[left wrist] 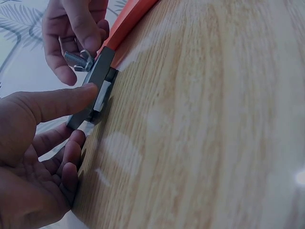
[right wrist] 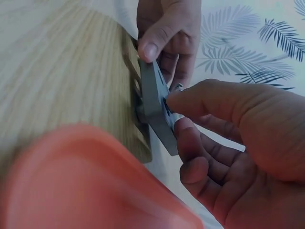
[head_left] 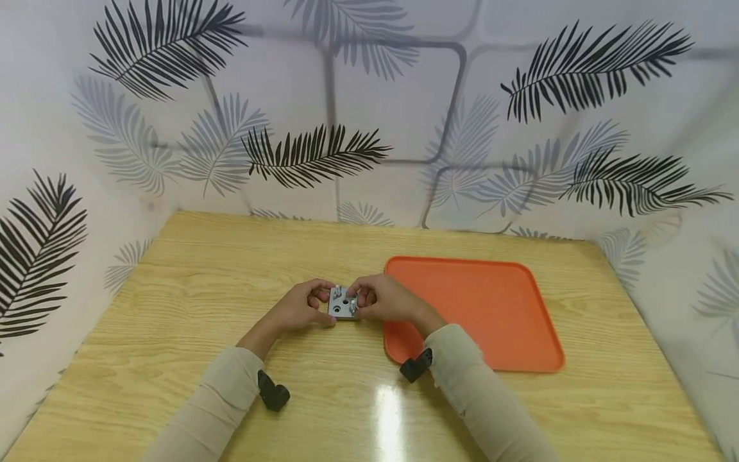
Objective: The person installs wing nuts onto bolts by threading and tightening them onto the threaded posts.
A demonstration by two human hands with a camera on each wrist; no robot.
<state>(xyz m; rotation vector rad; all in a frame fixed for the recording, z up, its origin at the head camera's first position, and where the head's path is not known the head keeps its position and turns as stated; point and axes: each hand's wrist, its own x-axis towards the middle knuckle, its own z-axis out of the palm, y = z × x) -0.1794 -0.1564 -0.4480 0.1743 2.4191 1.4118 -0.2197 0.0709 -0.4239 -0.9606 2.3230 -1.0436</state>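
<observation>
A small grey metal plate [head_left: 343,312] with holes carries two upright bolts, with a wing nut [left wrist: 86,61] visible on one. My left hand [head_left: 300,307] grips the plate's left edge, thumb on the near side and fingers on the far side. In the left wrist view, the threaded end of a bolt [left wrist: 74,59] sticks out past that wing nut. My right hand [head_left: 385,300] is at the plate's right side, its thumb and fingers curled about the wing nut there. In the right wrist view, my own fingers [right wrist: 190,138] hide most of this contact.
An orange tray [head_left: 479,308] lies on the wooden table [head_left: 242,256], right of the plate and partly under my right forearm. Beneath the plate, bolt heads and a flat piece show in the left wrist view. A leaf-patterned backdrop [head_left: 381,102] stands behind the table.
</observation>
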